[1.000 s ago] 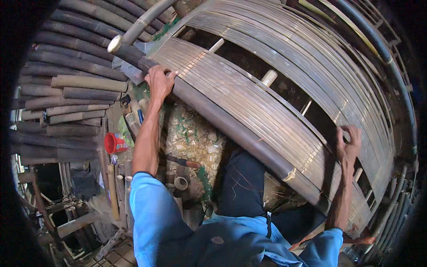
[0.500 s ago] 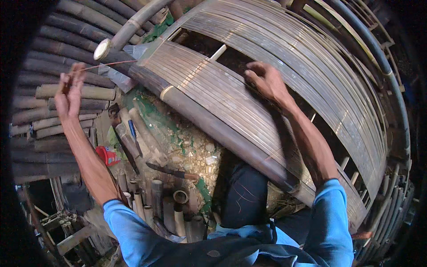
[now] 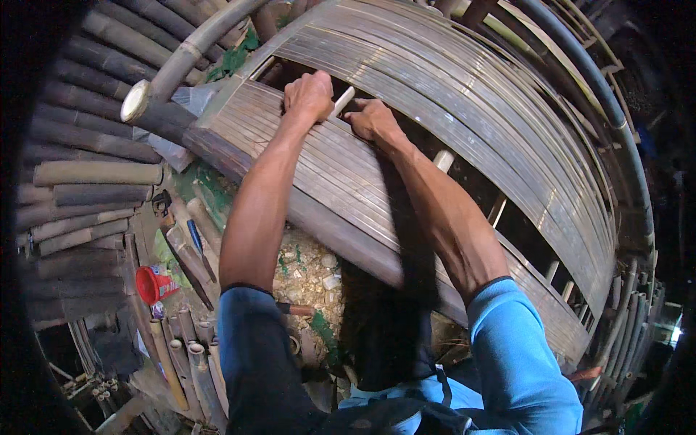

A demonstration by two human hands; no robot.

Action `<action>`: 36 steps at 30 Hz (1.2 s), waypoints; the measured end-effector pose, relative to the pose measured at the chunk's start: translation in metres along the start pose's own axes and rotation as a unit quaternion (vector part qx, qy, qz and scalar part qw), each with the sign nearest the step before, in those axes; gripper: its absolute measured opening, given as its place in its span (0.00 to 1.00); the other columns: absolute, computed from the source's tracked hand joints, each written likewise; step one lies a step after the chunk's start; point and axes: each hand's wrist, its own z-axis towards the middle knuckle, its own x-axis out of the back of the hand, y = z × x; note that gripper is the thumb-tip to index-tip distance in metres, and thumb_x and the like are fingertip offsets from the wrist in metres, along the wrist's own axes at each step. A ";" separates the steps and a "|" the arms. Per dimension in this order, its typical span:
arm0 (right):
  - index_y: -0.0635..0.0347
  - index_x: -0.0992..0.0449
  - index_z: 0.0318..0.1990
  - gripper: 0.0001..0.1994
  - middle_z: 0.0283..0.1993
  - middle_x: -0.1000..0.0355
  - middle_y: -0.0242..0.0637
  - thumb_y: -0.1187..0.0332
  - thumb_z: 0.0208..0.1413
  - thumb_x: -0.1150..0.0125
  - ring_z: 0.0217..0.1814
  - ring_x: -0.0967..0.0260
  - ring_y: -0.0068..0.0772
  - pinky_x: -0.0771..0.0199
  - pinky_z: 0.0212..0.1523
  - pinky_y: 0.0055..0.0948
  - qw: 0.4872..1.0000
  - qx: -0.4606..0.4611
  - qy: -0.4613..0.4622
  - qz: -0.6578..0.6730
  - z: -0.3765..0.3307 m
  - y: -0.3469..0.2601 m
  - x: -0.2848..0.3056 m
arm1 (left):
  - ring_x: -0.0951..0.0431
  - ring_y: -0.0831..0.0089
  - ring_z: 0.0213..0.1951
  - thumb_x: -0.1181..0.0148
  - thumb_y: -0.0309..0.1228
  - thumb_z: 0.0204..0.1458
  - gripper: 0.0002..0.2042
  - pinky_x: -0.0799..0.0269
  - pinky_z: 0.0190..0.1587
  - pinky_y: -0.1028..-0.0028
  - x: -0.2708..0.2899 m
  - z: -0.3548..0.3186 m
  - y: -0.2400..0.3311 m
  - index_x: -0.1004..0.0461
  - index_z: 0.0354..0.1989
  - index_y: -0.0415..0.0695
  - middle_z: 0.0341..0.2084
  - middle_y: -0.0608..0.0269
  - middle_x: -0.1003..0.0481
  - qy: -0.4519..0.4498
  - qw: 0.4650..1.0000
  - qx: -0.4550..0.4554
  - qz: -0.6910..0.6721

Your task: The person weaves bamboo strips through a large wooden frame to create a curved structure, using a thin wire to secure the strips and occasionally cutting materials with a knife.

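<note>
Both my hands are over a large panel of narrow bamboo slats (image 3: 507,130), at a long gap that runs between two groups of slats. My left hand (image 3: 310,96) is closed at the near edge of the gap, just left of a pale crosspiece (image 3: 343,102). Whatever its fingers grip is hidden. On the other side of that crosspiece is my right hand (image 3: 373,122), its fingers curled in over the gap; what they hold cannot be made out. No thin strand is distinguishable now.
A thick dark bamboo pole (image 3: 348,237) edges the panel's near side. Cut bamboo tubes (image 3: 98,174) are stacked at left. A red container (image 3: 154,284), a blue-handled tool (image 3: 194,235) and upright bamboo pieces (image 3: 199,366) lie below them. Wood chips (image 3: 319,272) cover the floor.
My left hand, which was far left drawing out a thin reddish strand, has come right to the gap. My right hand has shifted left along it, close to the left.
</note>
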 end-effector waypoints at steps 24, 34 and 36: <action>0.62 0.16 0.50 0.14 0.45 0.17 0.38 0.60 0.68 0.37 0.48 0.22 0.29 0.25 0.56 0.34 0.956 0.268 0.017 0.116 -0.079 -0.009 0.051 | 0.29 0.84 0.23 0.27 0.26 0.54 0.33 0.31 0.26 0.77 0.059 -0.102 -0.019 0.29 0.71 0.44 0.26 0.69 0.19 0.030 0.946 -0.101 -0.308; 0.68 0.14 0.37 0.32 0.36 0.17 0.57 0.39 0.62 0.39 0.42 0.17 0.52 0.22 0.49 0.48 0.998 0.039 -0.032 0.024 -0.096 0.040 0.059 | 0.31 0.83 0.33 0.34 0.40 0.63 0.14 0.36 0.38 0.76 0.148 -0.301 -0.180 0.16 0.44 0.40 0.31 0.72 0.23 0.033 0.947 0.127 -0.294; 0.69 0.15 0.34 0.33 0.33 0.18 0.55 0.38 0.62 0.38 0.38 0.17 0.48 0.22 0.45 0.48 0.999 0.014 -0.049 0.015 -0.096 0.041 0.060 | 0.30 0.79 0.33 0.36 0.41 0.64 0.15 0.35 0.41 0.73 0.161 -0.331 -0.190 0.16 0.40 0.39 0.32 0.70 0.22 0.000 0.954 0.166 -0.249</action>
